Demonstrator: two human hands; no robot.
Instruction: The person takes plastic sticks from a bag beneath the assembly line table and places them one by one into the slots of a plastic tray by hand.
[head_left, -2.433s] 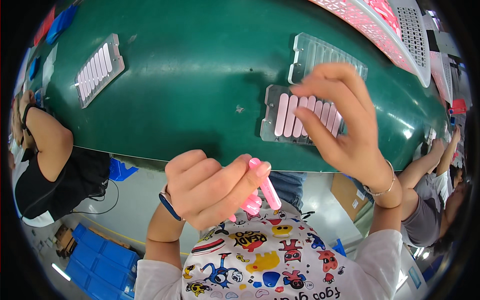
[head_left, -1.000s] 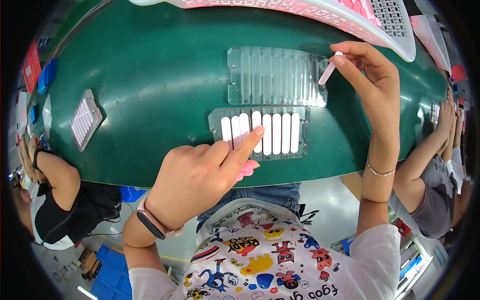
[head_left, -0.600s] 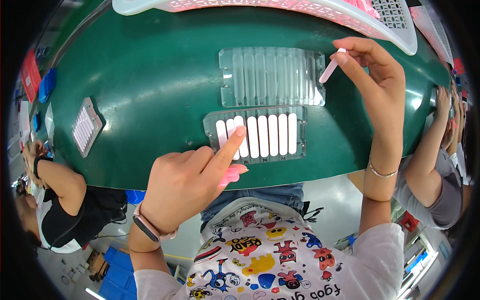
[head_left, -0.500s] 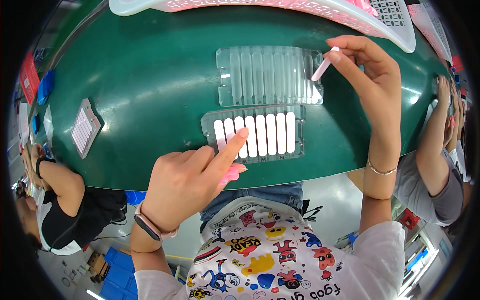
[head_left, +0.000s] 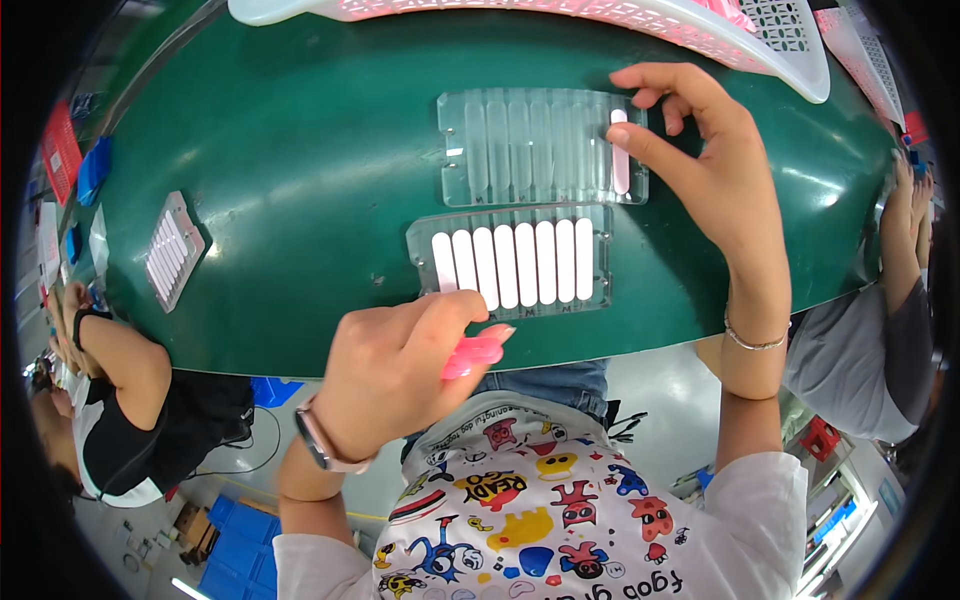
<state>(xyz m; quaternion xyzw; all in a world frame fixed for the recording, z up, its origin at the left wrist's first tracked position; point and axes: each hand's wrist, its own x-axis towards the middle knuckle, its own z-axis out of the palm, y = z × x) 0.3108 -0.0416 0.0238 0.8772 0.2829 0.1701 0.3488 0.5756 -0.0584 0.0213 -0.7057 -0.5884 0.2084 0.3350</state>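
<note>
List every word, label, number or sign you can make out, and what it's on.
White shirt, chest: bold lettering among cartoon figures, legible; wording left out here.
White shirt, hem by the jeans: a curved line of small dark lettering, wording left out.
Lower clear tray, near edge: tiny dark marks, too small to read surely.
Red box, far left: pale label, too blurred to read.

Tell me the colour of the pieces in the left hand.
Pink pieces, best seen in the head view.
</note>
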